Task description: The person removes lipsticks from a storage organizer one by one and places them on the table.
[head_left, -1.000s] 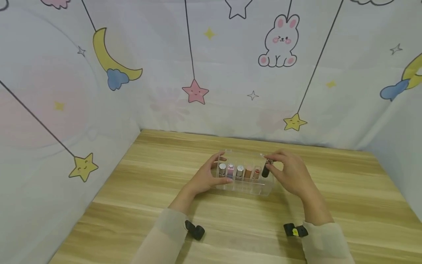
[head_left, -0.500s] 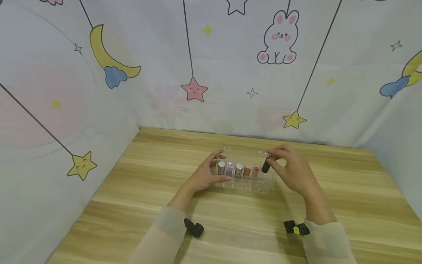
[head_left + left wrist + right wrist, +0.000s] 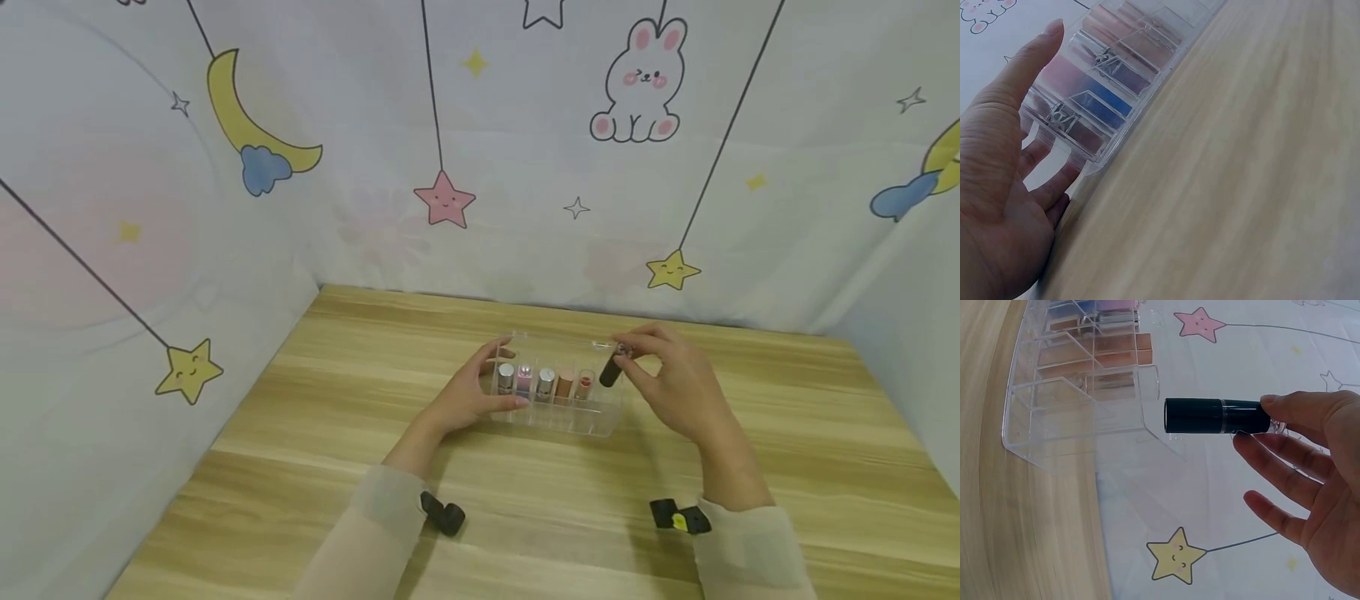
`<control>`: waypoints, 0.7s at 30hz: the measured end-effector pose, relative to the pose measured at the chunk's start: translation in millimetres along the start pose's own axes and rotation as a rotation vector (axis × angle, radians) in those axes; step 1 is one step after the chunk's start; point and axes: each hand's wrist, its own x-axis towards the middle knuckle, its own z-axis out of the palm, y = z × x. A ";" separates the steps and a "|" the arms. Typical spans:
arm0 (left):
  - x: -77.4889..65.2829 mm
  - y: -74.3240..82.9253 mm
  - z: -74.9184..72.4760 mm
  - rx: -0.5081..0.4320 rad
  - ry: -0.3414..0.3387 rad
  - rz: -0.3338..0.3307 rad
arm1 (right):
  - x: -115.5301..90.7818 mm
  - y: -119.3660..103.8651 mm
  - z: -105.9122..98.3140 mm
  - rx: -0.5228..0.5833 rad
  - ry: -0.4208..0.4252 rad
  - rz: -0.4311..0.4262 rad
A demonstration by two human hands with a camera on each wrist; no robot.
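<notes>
A clear plastic lipstick organizer (image 3: 592, 423) stands on the table with several lipsticks in a row of compartments. My left hand (image 3: 461, 404) grips its left end, thumb along the front and fingers behind. Between thumb and fingertips, my right hand (image 3: 678, 387) pinches a dark lipstick tube (image 3: 1194, 416) by its clear-looking end. The tube tilts, its free end just above the rightmost compartment, which shows nothing inside in the right wrist view. Still in the slots are a silver-capped lipstick (image 3: 506, 377), a pink and blue one (image 3: 524, 383), an orange-brown one (image 3: 564, 387) and a red-topped one (image 3: 585, 383).
The wood-grain table (image 3: 540, 517) reaches around the organizer on all sides. Behind and beside it hangs a white cloth backdrop (image 3: 517, 250) printed with stars, moons and a rabbit. Each sleeve end carries a small black device (image 3: 442, 512).
My right hand has lifted the dark lipstick up and slightly right, from inside the rightmost compartment to above it. My left hand keeps its hold on the organizer.
</notes>
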 end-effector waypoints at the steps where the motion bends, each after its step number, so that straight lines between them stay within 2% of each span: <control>1: 0.0 0.1 0.0 0.001 0.000 -0.003 | -0.2 0.1 -0.6 0.000 0.002 0.003; 21: 0.5 2.1 -0.8 -0.001 0.000 0.000 | -0.5 5.2 -5.9 0.006 0.075 0.018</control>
